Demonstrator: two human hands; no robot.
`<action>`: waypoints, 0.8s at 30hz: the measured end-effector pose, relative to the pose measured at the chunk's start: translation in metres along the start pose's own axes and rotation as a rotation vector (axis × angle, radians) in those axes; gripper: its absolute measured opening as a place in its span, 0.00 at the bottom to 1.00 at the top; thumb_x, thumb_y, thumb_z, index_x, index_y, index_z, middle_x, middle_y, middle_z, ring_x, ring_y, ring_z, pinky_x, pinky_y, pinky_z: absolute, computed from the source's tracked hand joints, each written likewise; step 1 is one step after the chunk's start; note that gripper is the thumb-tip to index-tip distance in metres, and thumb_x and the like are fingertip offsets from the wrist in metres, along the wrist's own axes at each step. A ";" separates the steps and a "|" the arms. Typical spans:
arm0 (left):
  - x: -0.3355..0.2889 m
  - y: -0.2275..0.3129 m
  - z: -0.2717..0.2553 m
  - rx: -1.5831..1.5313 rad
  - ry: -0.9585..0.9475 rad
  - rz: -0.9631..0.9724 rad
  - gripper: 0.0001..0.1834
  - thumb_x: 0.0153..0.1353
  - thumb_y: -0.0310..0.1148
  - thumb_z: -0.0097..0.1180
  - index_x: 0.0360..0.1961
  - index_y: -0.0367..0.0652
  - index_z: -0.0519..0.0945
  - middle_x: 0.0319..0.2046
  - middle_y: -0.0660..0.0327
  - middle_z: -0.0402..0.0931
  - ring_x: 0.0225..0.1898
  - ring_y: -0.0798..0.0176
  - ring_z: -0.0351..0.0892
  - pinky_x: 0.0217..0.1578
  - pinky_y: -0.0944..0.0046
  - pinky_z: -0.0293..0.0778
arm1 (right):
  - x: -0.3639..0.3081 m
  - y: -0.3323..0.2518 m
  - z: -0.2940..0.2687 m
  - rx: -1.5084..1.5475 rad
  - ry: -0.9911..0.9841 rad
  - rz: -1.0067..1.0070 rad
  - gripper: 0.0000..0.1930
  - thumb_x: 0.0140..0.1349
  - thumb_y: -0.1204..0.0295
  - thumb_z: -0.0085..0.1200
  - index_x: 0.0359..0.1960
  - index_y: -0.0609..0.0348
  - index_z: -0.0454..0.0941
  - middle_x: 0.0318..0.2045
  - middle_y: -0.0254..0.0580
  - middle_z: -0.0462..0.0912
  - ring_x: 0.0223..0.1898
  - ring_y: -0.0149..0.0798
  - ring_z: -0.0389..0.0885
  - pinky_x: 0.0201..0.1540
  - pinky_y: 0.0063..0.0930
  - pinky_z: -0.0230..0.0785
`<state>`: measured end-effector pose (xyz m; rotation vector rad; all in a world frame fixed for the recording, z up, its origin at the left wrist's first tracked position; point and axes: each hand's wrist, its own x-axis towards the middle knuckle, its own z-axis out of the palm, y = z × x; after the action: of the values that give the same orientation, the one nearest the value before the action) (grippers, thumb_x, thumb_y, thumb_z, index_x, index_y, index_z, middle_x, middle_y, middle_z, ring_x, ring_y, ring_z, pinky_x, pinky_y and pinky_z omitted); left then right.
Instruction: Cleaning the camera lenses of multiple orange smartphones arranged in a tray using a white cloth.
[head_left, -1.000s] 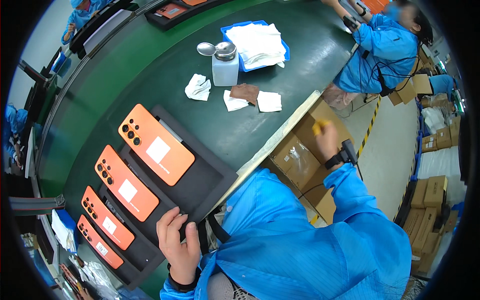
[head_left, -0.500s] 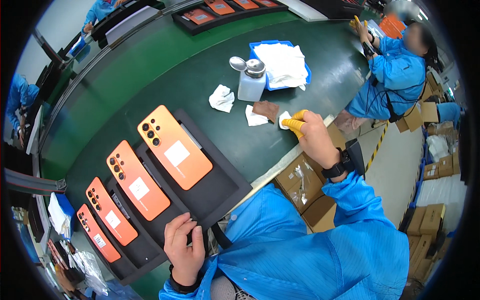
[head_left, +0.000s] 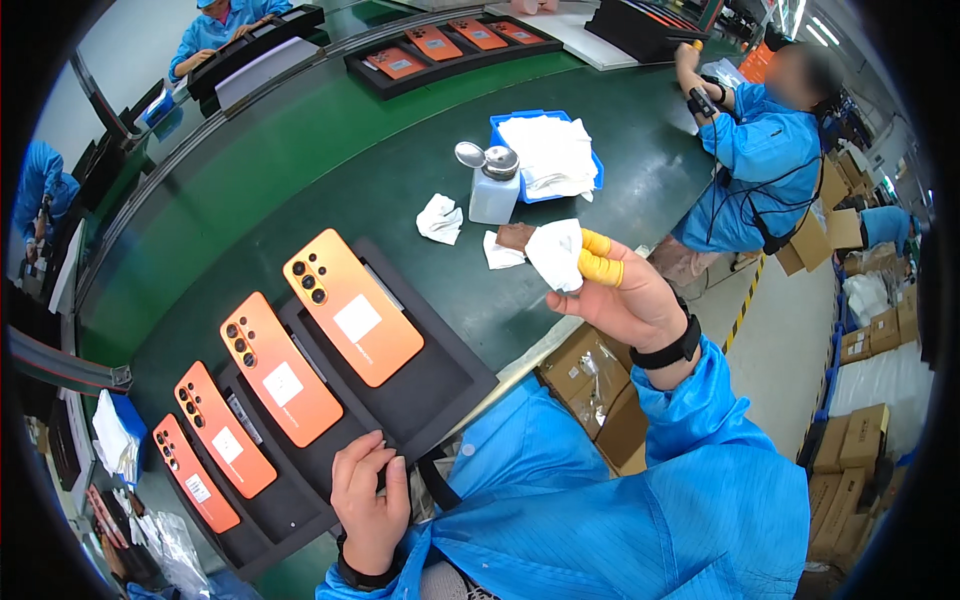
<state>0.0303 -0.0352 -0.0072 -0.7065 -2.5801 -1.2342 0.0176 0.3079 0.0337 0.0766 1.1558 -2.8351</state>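
Note:
My right hand [head_left: 635,295], with yellow finger cots on some fingers, pinches a white cleaning cloth [head_left: 555,253] above the green table. Behind the cloth lie a brown cloth piece [head_left: 514,235] and a white one [head_left: 502,252], both partly covered. My left hand [head_left: 370,500] rests at the near edge of a black tray [head_left: 425,385], fingers loosely bent and thumb apart, with nothing visible in it. Orange phones lie back side up in the tray: the largest-looking phone [head_left: 353,308], a second phone [head_left: 281,370], and others to the left. Each bears a white label.
A pump bottle [head_left: 494,190] with its lid raised stands beside a blue bin [head_left: 598,180] of white cloths. A crumpled cloth [head_left: 439,218] lies left of them. Another phone tray [head_left: 380,82] sits at the back. A co-worker [head_left: 765,150] is at the right; cardboard boxes [head_left: 590,385] stand below the table edge.
My right hand has lifted the white cloth off the table and brought it left and nearer, turning it so more of it shows. My left hand has stayed at the tray edge.

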 end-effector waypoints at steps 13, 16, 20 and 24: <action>0.000 0.003 -0.014 -0.141 0.015 -0.051 0.07 0.52 0.22 0.61 0.34 0.34 0.79 0.39 0.48 0.79 0.39 0.48 0.80 0.42 0.57 0.76 | 0.044 0.004 0.055 -0.587 -0.077 -0.107 0.16 0.66 0.79 0.49 0.55 0.64 0.74 0.46 0.37 0.80 0.47 0.29 0.77 0.51 0.24 0.68; 0.004 0.009 -0.020 -0.408 0.025 -0.232 0.13 0.56 0.22 0.59 0.44 0.31 0.76 0.39 0.50 0.78 0.43 0.54 0.81 0.45 0.61 0.74 | 0.045 0.042 0.074 -0.544 -0.277 0.311 0.16 0.66 0.79 0.50 0.56 0.66 0.73 0.49 0.40 0.79 0.51 0.33 0.76 0.55 0.27 0.68; 0.021 0.031 -0.017 -0.880 0.099 -0.406 0.15 0.64 0.23 0.53 0.52 0.31 0.71 0.44 0.55 0.76 0.43 0.65 0.78 0.49 0.67 0.72 | 0.043 0.078 0.099 -0.484 -0.395 0.497 0.15 0.67 0.77 0.49 0.54 0.66 0.74 0.49 0.38 0.79 0.49 0.31 0.77 0.53 0.24 0.69; 0.012 0.026 -0.023 -0.971 0.066 -0.476 0.08 0.67 0.26 0.51 0.44 0.33 0.73 0.42 0.60 0.76 0.41 0.71 0.76 0.47 0.69 0.72 | 0.037 0.089 0.111 -0.504 -0.383 0.587 0.16 0.69 0.71 0.48 0.56 0.63 0.72 0.45 0.37 0.79 0.44 0.28 0.78 0.49 0.24 0.72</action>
<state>0.0325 -0.0349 0.0288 -0.1302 -2.0240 -2.6401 -0.0127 0.1645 0.0485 -0.1308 1.4182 -1.8973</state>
